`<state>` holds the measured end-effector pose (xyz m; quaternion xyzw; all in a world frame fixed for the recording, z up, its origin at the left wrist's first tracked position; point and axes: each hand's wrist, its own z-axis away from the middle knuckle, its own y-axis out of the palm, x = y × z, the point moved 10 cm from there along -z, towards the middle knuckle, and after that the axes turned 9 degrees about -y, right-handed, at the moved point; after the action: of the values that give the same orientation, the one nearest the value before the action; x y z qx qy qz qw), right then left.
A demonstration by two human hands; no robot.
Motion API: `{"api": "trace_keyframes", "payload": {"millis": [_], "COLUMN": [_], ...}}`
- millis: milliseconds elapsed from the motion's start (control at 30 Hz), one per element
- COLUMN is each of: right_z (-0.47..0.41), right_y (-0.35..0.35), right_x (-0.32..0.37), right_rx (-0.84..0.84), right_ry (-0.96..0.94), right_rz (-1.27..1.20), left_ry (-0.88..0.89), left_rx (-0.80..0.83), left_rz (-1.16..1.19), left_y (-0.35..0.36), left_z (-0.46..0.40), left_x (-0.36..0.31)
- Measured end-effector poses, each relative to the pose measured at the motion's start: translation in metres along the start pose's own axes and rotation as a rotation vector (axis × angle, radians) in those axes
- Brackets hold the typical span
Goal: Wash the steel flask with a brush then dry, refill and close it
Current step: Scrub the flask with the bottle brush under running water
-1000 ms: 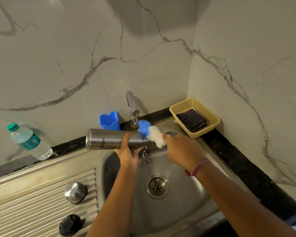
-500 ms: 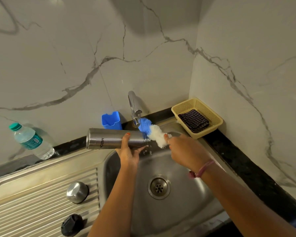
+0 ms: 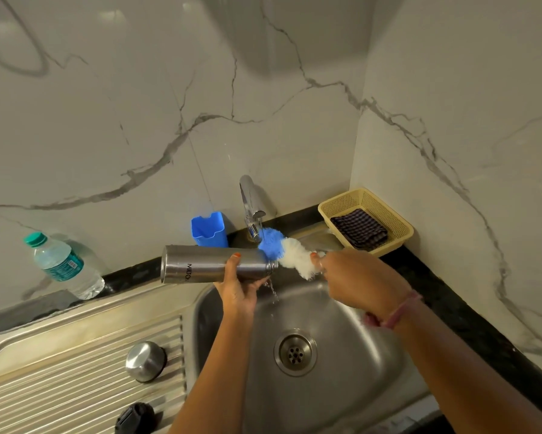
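Gripping the steel flask (image 3: 200,264) with the left hand (image 3: 236,285), fingers curled around the body from underneath, one painted fingertip showing on top. Holding it sideways over the back edge of the sink (image 3: 351,336), open mouth pointing right, base pointing left toward the wall. Pinching the brush (image 3: 290,252) with the right hand (image 3: 354,280), fingers closed on the handle end, though not really seeing the handle itself since the hand's covering it. Brush head sitting right at the flask mouth, blue bristles up near the tap (image 3: 250,202), white fluffy part trailing toward the right hand. Looking like it's touching the rim, but not able to say how far in the tip is going. Water dribbling down from the mouth into the basin, toward the drain (image 3: 294,352).

Off to the side: steel cap (image 3: 145,361) lying on the ribbed drainboard, black round lid (image 3: 135,418) further toward the near edge. Plastic water bottle (image 3: 63,267) leaning on the counter (image 3: 470,311) at the left by the wall, blue holder (image 3: 208,228) standing just behind the flask. Yellow basket (image 3: 399,222) tucked in the corner with a dark checked cloth (image 3: 359,228) folded inside. Pink band (image 3: 401,311) sitting on the right wrist.
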<state>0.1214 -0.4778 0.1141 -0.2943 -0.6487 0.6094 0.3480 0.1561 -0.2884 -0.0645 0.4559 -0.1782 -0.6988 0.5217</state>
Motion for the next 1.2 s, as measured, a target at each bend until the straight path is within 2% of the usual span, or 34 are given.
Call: {"api": "trace_keyframes", "payload": {"millis": [100, 267, 467, 567, 733, 867, 1000, 1200], "right_z": [0.013, -0.004, 0.009, 0.013, -0.006, 0.013, 0.010, -0.007], "right_y": [-0.012, -0.005, -0.023, -0.032, -0.006, -0.027, -0.031, -0.016], "right_x": [-0.007, 0.007, -0.007, -0.005, 0.011, 0.000, -0.003, 0.002], "right_rx": [0.013, -0.073, -0.052, -0.105, -0.068, -0.053, -0.082, -0.055], "right_ry": [0.021, 0.042, 0.046, 0.077, 0.052, 0.025, 0.087, 0.064], "right_rz": [-0.032, 0.022, -0.049, -0.029, 0.013, 0.002, 0.010, -0.011], "left_ry": [-0.025, -0.052, 0.033, -0.008, -0.023, 0.029, -0.001, -0.028], "left_rx": [0.004, 0.063, 0.034, 0.035, 0.028, 0.002, 0.046, 0.074], "left_rz": [0.052, 0.029, 0.015, -0.005, -0.024, -0.027, 0.009, -0.035], "left_y": [-0.001, 0.012, 0.005, 0.007, 0.009, 0.008, 0.015, 0.012], "left_z": [0.000, 0.003, -0.003, -0.005, -0.005, -0.005, -0.004, -0.006], "left_x": [-0.002, 0.005, -0.008, -0.002, 0.006, -0.002, -0.001, 0.001]}}
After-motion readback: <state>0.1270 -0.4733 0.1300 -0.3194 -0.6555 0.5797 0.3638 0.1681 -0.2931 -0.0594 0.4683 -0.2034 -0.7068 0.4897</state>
